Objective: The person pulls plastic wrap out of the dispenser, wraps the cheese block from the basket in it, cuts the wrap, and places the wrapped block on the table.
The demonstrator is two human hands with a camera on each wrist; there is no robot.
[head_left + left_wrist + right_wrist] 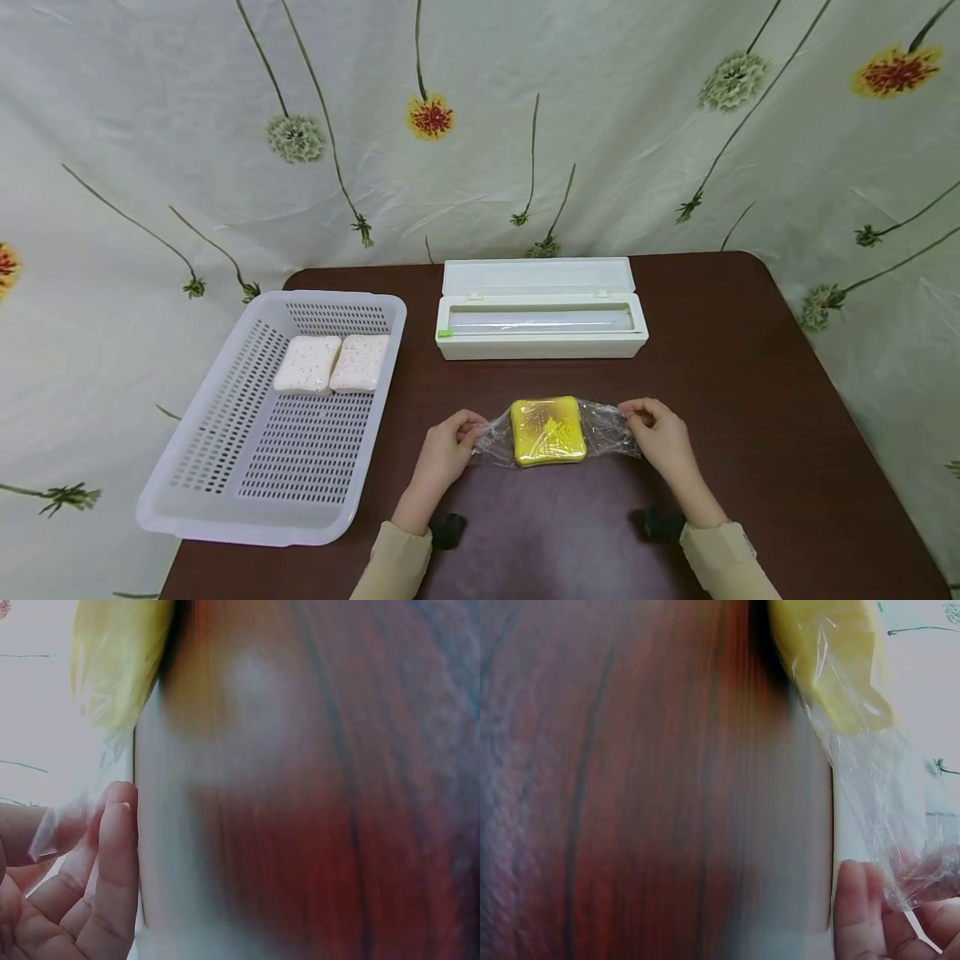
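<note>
Beige fabric sleeves (pixel 401 554) reach in from the near side as my left grip (pixel 448 446) and right grip (pixel 662 435) each pinch one gathered end of clear plastic film (pixel 607 429). Between them, a yellow, rounded-square slab (pixel 549 429), its upper face shaded brown, lies face up under the film on the dark red-brown, wood-grained bench (pixel 780 392). Nearly square, it shows no clear long axis of its own and no obvious front; it sits turned slightly, its far edge rising toward the right, while the bundle with its film ends stretches left to right, from one grip to the other. I judge the step in hand to be wrapping, with both ends drawn out; the next move seems to call for folding them beneath the slab without tearing the film. To the left, a white, slotted plastic basket (pixel 362 467) holds two pale, speckled, rounded-square slabs (pixel 307 364). Beyond my work stands a long white plastic dispenser (pixel 540 346), lid up, and behind everything hangs a pale, flower-printed cloth (pixel 465 192).
</note>
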